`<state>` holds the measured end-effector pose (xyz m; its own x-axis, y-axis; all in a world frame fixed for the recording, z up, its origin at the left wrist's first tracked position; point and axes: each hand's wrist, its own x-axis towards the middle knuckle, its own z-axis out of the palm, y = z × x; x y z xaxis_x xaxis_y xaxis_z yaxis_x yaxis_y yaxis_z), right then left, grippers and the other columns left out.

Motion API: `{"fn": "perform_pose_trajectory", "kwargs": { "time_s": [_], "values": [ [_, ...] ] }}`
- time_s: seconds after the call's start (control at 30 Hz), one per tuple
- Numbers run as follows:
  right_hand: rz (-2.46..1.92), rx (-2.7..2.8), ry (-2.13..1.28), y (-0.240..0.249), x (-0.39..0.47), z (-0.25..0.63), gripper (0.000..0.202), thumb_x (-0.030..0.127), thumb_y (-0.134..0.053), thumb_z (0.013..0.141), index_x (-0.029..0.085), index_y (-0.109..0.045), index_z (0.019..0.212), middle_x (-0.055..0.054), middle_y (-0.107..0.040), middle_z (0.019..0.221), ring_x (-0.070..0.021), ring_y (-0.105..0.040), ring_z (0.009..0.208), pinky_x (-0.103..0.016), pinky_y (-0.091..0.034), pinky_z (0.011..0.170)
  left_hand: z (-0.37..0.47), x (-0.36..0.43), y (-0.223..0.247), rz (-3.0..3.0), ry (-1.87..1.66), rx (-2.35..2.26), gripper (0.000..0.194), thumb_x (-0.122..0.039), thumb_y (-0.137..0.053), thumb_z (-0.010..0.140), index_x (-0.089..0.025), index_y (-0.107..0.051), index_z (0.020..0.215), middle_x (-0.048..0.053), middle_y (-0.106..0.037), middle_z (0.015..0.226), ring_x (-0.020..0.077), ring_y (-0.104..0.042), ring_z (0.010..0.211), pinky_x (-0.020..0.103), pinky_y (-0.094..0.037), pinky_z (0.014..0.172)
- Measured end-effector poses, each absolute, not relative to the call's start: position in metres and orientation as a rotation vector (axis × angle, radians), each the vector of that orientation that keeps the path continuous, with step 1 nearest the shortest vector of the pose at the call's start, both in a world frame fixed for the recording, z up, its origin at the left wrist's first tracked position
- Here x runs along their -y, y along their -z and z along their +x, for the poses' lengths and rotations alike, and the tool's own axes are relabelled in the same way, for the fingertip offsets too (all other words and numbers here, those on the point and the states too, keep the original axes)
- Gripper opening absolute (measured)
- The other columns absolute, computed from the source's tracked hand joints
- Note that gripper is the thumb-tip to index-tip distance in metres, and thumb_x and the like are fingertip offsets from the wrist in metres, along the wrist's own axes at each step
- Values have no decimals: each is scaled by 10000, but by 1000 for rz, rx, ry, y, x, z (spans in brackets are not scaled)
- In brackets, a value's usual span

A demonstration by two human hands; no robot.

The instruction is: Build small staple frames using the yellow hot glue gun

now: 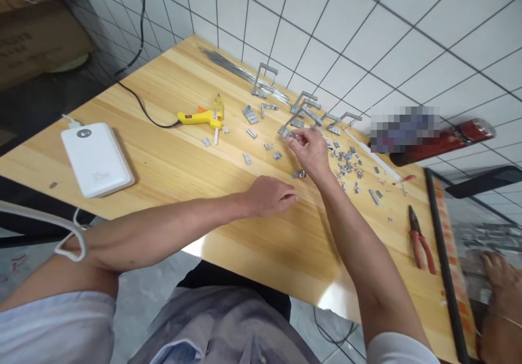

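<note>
My right hand (pixel 310 149) reaches over the middle of the wooden table (pixel 171 168), its thumb and index finger pinched at the base of a grey angular frame piece (pixel 285 131). Nearer to me, my left hand (pixel 271 196) rests on the table with its fingers curled together; whether anything is inside is hidden. Beyond my right hand stand several similar grey frames (pixel 305 100). Many small grey pieces (pixel 346 163) lie scattered to its right. A few more, such as a ridged block (pixel 250 115), lie to its left.
A yellow glue gun (pixel 204 117) and white power bank (pixel 97 159) are on the left. Thin metal rods (pixel 232 70) lie near the tiled wall. Red-handled pliers (pixel 420 242) and a red bottle (pixel 444 142) are on the right. Another person's hand (pixel 501 271) shows beyond the black edge.
</note>
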<state>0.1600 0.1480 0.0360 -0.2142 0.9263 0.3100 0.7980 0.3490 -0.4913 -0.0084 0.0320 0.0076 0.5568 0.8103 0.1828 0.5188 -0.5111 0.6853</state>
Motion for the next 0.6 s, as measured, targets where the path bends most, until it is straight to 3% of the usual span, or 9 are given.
{"fn": "perform_pose_trajectory", "kwargs": {
  "time_s": [0.3,0.6],
  "values": [
    [-1568,2166,-299,-9,-189,120,233,419,-717,956,228,-790,1066,-98,-732,1060,-293,-664,993,-454,-552,966,-3,-32,-6,2337,-640,-1068,426,-398,-565,1120,-218,-770,794,70,-831,830,223,-733,734,347,-323,611],
    [-1664,2203,-268,-7,-189,110,283,375,-686,949,217,-806,1151,-144,-757,1109,-359,-669,1148,-515,-555,1040,1,-33,-12,2316,-607,-1088,356,-317,-598,1101,-216,-805,830,85,-863,903,247,-779,797,369,-371,657]
  ]
}}
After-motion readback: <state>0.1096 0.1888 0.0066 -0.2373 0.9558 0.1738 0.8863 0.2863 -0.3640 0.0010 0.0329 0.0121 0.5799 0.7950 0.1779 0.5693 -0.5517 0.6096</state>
